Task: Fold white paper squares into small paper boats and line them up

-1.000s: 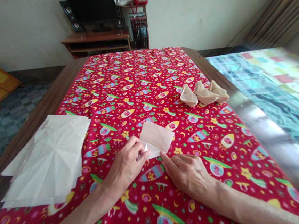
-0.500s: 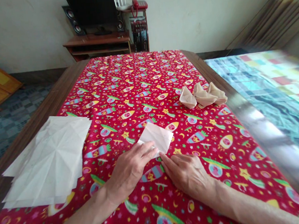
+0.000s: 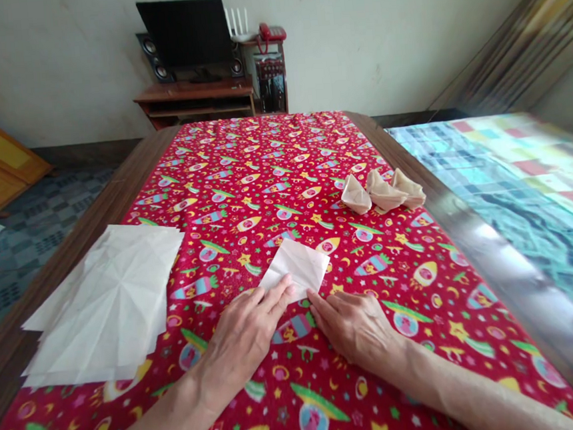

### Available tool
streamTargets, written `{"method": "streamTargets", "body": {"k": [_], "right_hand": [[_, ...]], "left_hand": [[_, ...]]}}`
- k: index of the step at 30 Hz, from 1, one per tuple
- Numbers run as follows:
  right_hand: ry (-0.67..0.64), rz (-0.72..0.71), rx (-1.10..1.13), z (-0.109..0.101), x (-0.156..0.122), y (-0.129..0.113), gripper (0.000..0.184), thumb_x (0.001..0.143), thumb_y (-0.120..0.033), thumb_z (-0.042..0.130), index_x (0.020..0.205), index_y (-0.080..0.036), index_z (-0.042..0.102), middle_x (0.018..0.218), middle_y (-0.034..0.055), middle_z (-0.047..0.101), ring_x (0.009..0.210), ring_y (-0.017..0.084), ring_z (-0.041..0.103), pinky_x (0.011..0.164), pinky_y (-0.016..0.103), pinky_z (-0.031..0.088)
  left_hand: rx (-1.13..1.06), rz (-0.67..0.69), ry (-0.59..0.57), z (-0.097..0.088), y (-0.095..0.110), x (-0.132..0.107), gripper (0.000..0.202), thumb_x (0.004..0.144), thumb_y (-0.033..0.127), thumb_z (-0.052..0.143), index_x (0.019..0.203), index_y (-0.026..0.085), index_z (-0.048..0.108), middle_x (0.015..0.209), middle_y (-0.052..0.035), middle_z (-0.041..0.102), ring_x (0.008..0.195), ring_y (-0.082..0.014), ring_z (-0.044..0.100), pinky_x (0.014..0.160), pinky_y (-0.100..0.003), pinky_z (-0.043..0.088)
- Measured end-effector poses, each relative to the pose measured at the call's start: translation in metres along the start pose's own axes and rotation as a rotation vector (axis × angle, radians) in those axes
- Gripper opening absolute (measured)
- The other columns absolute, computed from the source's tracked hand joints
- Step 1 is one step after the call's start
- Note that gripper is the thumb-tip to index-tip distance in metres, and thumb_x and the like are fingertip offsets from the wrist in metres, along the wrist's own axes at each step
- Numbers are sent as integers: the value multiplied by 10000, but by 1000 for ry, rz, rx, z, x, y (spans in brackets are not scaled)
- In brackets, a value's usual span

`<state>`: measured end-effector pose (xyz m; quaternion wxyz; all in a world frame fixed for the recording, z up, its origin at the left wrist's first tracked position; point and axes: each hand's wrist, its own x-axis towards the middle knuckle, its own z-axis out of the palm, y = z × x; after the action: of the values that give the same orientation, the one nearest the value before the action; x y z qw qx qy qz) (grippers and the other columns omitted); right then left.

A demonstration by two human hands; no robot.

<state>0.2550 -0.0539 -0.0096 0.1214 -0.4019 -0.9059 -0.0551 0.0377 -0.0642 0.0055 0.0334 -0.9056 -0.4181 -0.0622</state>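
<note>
A small white paper (image 3: 300,262), creased and folded, is laid flat between the left and right edges of the tabletop (image 3: 137,174).

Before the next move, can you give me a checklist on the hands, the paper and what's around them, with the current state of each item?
1. Left hand on the small paper: ok, fingers rest on its near-left part.
2. Right hand at the paper: ok, a fingertip is at its near corner; how hard it presses, cannot tell.
3. Paper supported: ok, it lies on the red patterned cloth.
4. Edges lined up under the left fingers: cannot tell, the fingers cover them.
5. Creased sheets apart from both hands: ok, at the left.
6. Three folded pieces out of the way: ok, beyond the right hand.
</note>
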Motion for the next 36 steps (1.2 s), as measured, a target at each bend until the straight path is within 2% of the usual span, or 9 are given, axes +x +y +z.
{"method": "streamTargets", "body": {"k": [11, 16, 19, 20, 22, 24, 27, 32, 36], "right_hand": [[-55, -49, -55, 4, -16, 8, 317, 908, -145, 438, 1200, -68, 531, 663, 17, 593, 543, 139, 530, 464, 280, 267], [-35, -14, 37, 3, -13, 9, 258, 914, -163, 429, 1104, -112, 595, 644, 10, 589, 536, 129, 517, 467, 267, 300], [44, 15, 74, 0, -8, 21, 248, 922, -182, 432, 1074, -155, 625, 660, 13, 585, 566, 126, 517, 489, 244, 347], [86, 34, 47, 0, -5, 27, 260, 920, -181, 439, 1106, -170, 619, 709, 29, 602, 607, 135, 531, 510, 240, 372], [160, 62, -28, -1, 2, 40, 360, 893, -143, 459, 1237, -187, 551, 1003, 115, 622, 834, 199, 576, 593, 262, 443], [149, 61, -75, 0, 9, 52, 482, 858, -100, 474, 1328, -204, 472, 1313, 190, 466, 1115, 299, 496, 765, 376, 490], [114, -24, -36, 3, 18, 66, 557, 826, -26, 452, 1344, -230, 449, 1407, 181, 373, 1219, 299, 429, 862, 425, 485], [162, -170, 14, 5, 17, 72, 283, 900, -142, 467, 1131, -232, 604, 1357, 148, 467, 1198, 268, 470, 880, 449, 479], [205, -305, -14, -5, 2, 55, 209, 929, -185, 452, 1041, -163, 627, 1339, 189, 497, 1178, 287, 499, 858, 471, 476]], "left_hand": [[29, 47, 30, -2, -7, -6, 592, 787, -37, 297, 1340, 116, 441, 1413, -64, 453, 1232, -152, 491, 1018, -304, 417], [-30, 65, 85, 2, -8, -8, 474, 866, 64, 386, 1331, 125, 455, 1386, -76, 486, 1238, -169, 489, 1055, -329, 397], [-50, 51, 100, 5, -9, -8, 431, 886, 71, 403, 1302, 146, 489, 1380, -71, 493, 1221, -172, 507, 1048, -335, 413], [-56, 47, 95, 5, -9, -8, 429, 890, 71, 404, 1302, 154, 489, 1385, -70, 488, 1221, -171, 507, 1048, -335, 413], [-70, 44, 67, 5, -11, -9, 443, 895, 74, 405, 1320, 179, 472, 1404, -64, 465, 1228, -164, 498, 1044, -329, 411], [-78, 53, 25, 3, -14, -10, 476, 899, 74, 397, 1353, 213, 433, 1433, -47, 428, 1236, -157, 484, 1030, -319, 413], [-66, 68, -20, 0, -20, -11, 489, 915, 108, 398, 1377, 267, 396, 1458, -4, 392, 1216, -155, 486, 992, -311, 421], [39, 108, -6, -6, -36, 1, 434, 932, 128, 414, 1330, 294, 459, 1420, 23, 447, 1168, -161, 490, 947, -308, 409], [135, 141, 21, -7, -44, 17, 417, 895, 89, 461, 1265, 268, 525, 1451, 8, 403, 1130, -190, 496, 929, -354, 411]]}}
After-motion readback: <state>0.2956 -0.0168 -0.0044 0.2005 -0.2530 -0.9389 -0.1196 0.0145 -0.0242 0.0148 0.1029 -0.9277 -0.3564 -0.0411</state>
